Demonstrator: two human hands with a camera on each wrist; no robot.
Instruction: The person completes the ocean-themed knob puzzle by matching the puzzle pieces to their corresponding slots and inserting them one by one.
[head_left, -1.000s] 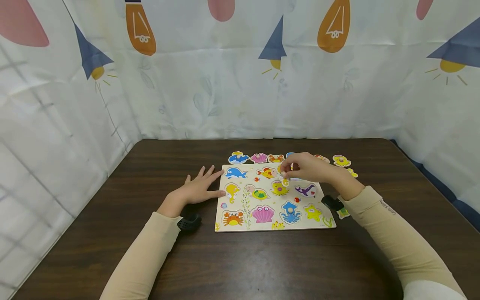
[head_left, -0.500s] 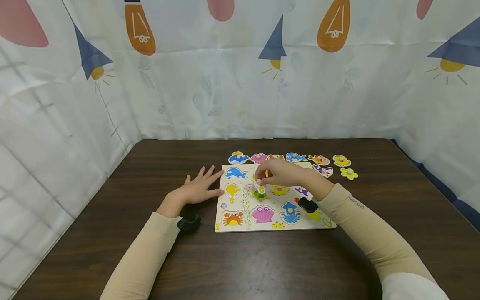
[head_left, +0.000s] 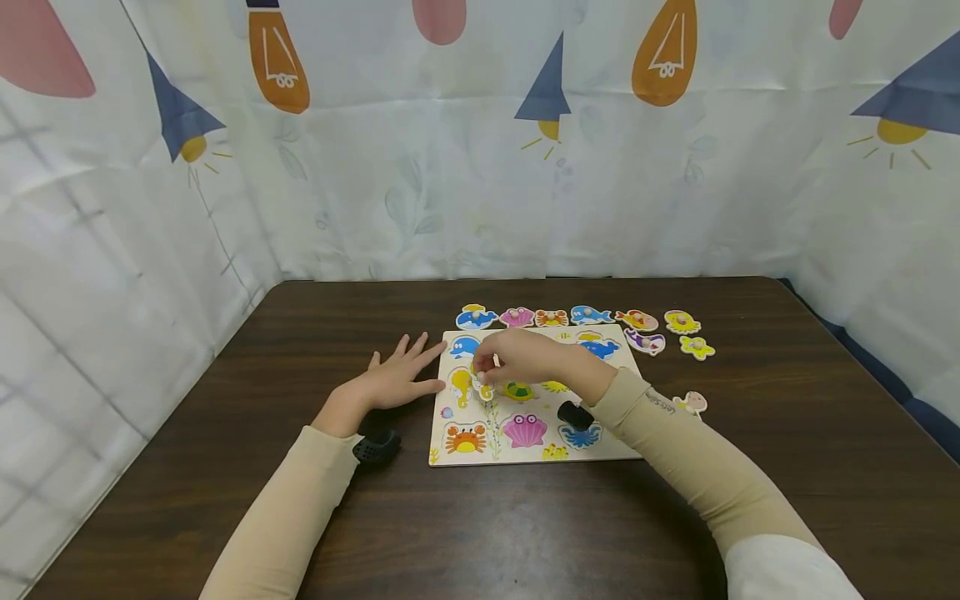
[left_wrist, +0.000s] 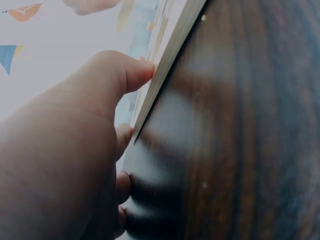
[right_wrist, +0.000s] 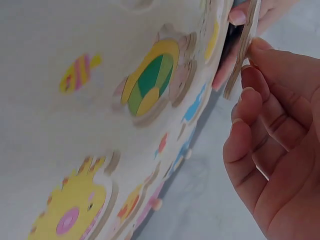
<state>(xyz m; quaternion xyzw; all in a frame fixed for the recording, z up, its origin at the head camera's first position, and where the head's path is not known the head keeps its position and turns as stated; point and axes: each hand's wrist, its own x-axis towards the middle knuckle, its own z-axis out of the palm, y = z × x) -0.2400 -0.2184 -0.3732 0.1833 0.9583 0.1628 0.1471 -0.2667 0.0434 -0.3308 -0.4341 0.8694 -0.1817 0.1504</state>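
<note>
My right hand point(head_left: 521, 358) pinches a yellow seahorse puzzle piece point(head_left: 486, 392) over the left part of the wooden sea-animal puzzle board point(head_left: 513, 454). The piece is just right of the printed seahorse point(head_left: 461, 387). In the right wrist view the piece point(right_wrist: 242, 55) shows edge-on between thumb and fingertips, above the board. My left hand point(head_left: 397, 379) lies flat with spread fingers, its thumb and index finger touching the board's left edge. In the left wrist view the thumb point(left_wrist: 135, 75) presses against that edge. My right forearm hides the board's lower right part.
Behind the board several knobbed pieces lie in a row, among them a whale point(head_left: 476, 317), a shell point(head_left: 517, 317) and a crab point(head_left: 552, 318). Right of it are a yellow star point(head_left: 697, 347) and a partly hidden piece point(head_left: 692, 403). A patterned curtain point(head_left: 480, 208) surrounds the dark table point(head_left: 360, 517).
My right hand has carried the seahorse piece leftward across the board, from near the top middle to beside the printed seahorse. The left hand has stayed in place.
</note>
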